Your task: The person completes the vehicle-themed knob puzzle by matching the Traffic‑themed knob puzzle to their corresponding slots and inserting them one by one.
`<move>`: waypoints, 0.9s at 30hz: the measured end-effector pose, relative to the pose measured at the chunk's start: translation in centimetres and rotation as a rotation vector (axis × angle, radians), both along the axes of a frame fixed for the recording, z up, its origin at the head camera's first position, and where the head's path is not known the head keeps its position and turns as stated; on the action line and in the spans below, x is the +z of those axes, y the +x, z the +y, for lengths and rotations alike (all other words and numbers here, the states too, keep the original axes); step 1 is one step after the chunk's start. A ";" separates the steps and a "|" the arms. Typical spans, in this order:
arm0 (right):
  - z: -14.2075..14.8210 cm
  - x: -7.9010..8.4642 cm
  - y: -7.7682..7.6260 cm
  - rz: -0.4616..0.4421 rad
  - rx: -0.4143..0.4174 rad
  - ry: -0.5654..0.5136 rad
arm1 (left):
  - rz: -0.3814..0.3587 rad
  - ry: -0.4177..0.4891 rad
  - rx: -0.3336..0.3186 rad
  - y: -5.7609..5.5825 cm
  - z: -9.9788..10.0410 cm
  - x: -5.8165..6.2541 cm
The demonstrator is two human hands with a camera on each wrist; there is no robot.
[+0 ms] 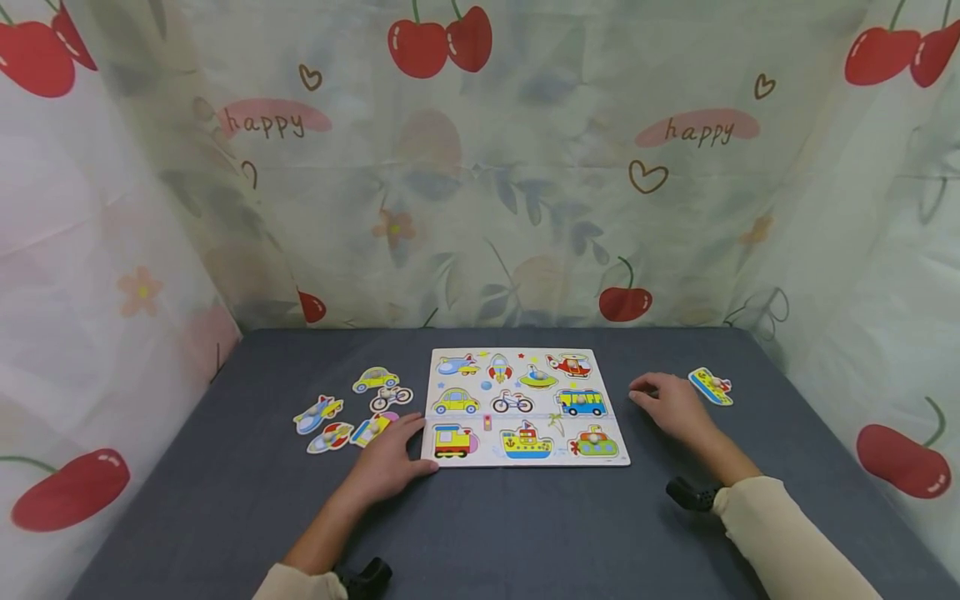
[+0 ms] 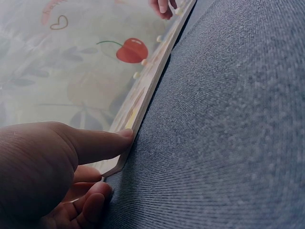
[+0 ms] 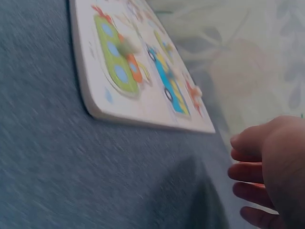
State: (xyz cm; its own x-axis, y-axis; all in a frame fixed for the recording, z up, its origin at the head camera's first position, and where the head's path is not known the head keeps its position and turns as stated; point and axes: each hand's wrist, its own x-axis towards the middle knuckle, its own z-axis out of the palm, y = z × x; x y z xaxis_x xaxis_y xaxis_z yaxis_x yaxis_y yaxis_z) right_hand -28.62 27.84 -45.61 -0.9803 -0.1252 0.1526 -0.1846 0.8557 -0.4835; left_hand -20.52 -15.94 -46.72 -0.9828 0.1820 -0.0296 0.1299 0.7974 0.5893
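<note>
A white wooden puzzle board [image 1: 487, 423] with vehicle pictures lies flat on the dark table. My left hand [image 1: 386, 458] holds its near left corner; in the left wrist view the thumb [image 2: 102, 145] lies on the board's edge, with curled fingers beside the corner. Knobbed pieces sit in the board, among them a bus [image 3: 167, 81] and a green submarine [image 3: 114, 57]. To the board's right, my right hand [image 1: 678, 408] holds nothing, its fingers loosely bent above the table. Just beyond it lies a loose ship piece [image 1: 711, 386].
Left of the board lie a yellow car piece [image 1: 376, 380], a bicycle piece [image 1: 391, 398], an airplane piece [image 1: 318, 414], a rocket piece [image 1: 330, 437] and a train piece [image 1: 369, 430] partly covered by my left hand. A printed curtain [image 1: 480, 217] surrounds the table's back and sides.
</note>
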 end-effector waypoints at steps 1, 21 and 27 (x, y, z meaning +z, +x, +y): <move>0.2 0.0 -0.2 0.002 -0.011 -0.001 | 0.005 0.001 -0.002 0.0 0.0 0.0; 4.4 -1.1 -1.8 0.221 -0.230 0.045 | 0.019 -0.002 -0.010 0.0 -0.1 -0.3; 5.5 -1.6 -1.5 0.244 -0.293 0.044 | 0.017 0.002 -0.014 -0.1 -0.2 -0.4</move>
State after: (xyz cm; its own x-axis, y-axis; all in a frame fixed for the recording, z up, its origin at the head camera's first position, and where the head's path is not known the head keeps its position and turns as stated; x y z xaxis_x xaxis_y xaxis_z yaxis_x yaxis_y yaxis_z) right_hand -30.13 33.31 -47.17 -0.9110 0.1427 0.3869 -0.0348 0.9083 -0.4169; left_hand -20.66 -16.11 -47.12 -0.9806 0.1956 -0.0122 0.1512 0.7944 0.5883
